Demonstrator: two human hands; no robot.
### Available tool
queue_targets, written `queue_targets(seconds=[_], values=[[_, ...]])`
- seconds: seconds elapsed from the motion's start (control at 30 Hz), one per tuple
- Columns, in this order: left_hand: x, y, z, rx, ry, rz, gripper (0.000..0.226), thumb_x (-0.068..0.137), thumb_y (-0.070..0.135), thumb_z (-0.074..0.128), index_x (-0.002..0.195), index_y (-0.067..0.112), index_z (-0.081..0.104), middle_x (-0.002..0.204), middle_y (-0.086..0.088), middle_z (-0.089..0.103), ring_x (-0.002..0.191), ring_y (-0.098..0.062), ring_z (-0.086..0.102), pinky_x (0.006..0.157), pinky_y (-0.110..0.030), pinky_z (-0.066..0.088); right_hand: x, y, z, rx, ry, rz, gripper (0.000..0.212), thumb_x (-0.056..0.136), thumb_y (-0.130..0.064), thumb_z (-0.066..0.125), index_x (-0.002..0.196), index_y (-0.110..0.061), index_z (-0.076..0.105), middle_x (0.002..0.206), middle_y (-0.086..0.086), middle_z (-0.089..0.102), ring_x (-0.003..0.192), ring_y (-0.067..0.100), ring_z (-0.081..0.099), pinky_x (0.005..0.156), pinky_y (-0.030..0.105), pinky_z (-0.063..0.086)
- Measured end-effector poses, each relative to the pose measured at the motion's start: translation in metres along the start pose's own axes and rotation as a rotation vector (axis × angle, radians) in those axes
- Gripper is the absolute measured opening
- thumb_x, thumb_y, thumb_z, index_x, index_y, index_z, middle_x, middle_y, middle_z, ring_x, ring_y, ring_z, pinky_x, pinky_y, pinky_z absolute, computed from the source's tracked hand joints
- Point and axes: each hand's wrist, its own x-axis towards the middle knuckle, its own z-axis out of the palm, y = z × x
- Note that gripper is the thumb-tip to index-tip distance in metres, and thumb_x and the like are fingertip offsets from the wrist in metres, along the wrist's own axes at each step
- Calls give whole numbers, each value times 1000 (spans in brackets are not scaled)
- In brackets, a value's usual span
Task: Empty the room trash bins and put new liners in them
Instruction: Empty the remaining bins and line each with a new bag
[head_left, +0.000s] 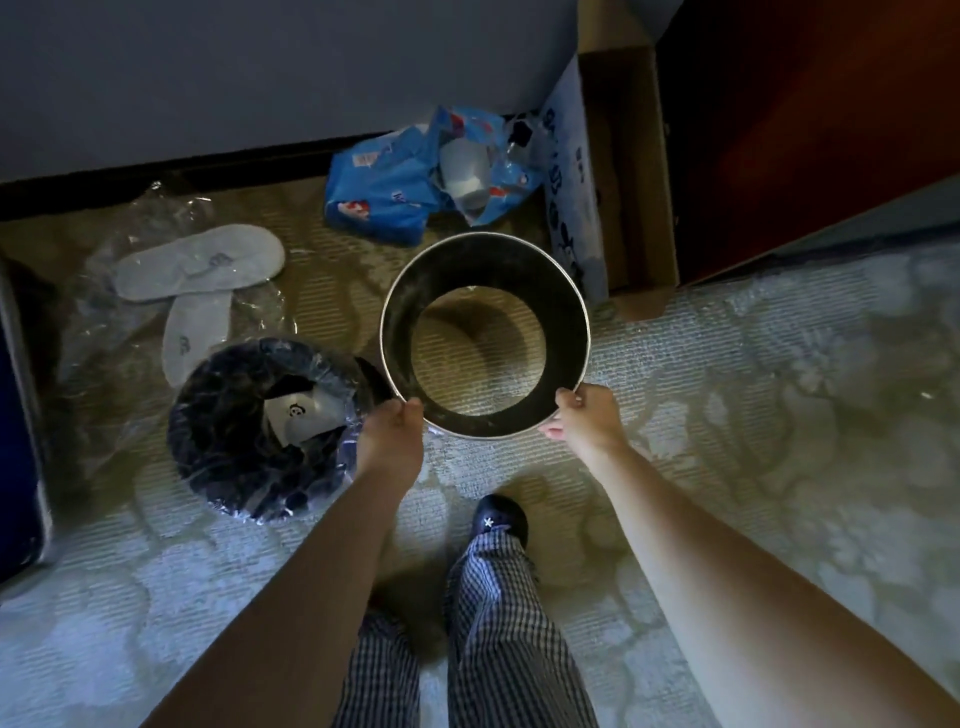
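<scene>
I hold a round black bin shell (567, 332) with a metal rim over the carpet; it has no bottom, and the carpet shows through it. My left hand (392, 431) grips its near-left rim and my right hand (584, 415) grips its near-right rim. To the left on the floor stands a black bin (234, 457) covered with a clear plastic liner, and a white paper item (304, 415) lies inside it.
White slippers in clear wrap (202, 265) lie at the left. Blue plastic packaging (384, 192) sits by the wall, next to an open cardboard box (628, 171). Dark wooden furniture (805, 130) stands at the right, a blue object (15, 441) at the left edge. My shoe (501, 519) is below the shell.
</scene>
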Motion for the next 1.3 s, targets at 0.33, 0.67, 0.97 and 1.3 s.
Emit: queue_targets(seconds=[0.33, 0.67, 0.97, 1.3], values=[[50, -34, 38, 34, -88, 52, 32, 99, 27, 41, 124, 13, 55, 110, -10, 61, 104, -34, 56, 82, -36, 43, 63, 48, 45, 172, 45, 67, 20, 99, -5, 42, 82, -3, 52, 105, 31, 62, 85, 40, 66, 86, 47, 54], [15, -75, 5, -99, -2, 93, 24, 99, 21, 44, 119, 17, 58, 101, 1, 57, 85, -14, 50, 58, -23, 35, 10, 69, 68, 30, -177, 44, 33, 100, -16, 46, 114, 14, 50, 113, 35, 60, 105, 42, 62, 62, 17, 52], [32, -203, -85, -406, 476, -130, 33, 99, 30, 39, 72, 15, 51, 68, -9, 56, 69, -25, 57, 67, -36, 39, -8, 73, 157, -237, -332, -11, 24, 97, -17, 48, 116, -6, 58, 94, 14, 67, 81, 23, 65, 68, 27, 50], [103, -246, -87, -995, 189, -477, 55, 100, 51, 22, 138, 17, 43, 130, -6, 53, 123, -23, 48, 104, -36, 33, 50, 79, 254, 83, -189, 158, 43, 100, -45, 33, 121, -16, 56, 122, 10, 61, 115, 31, 57, 103, 49, 42]])
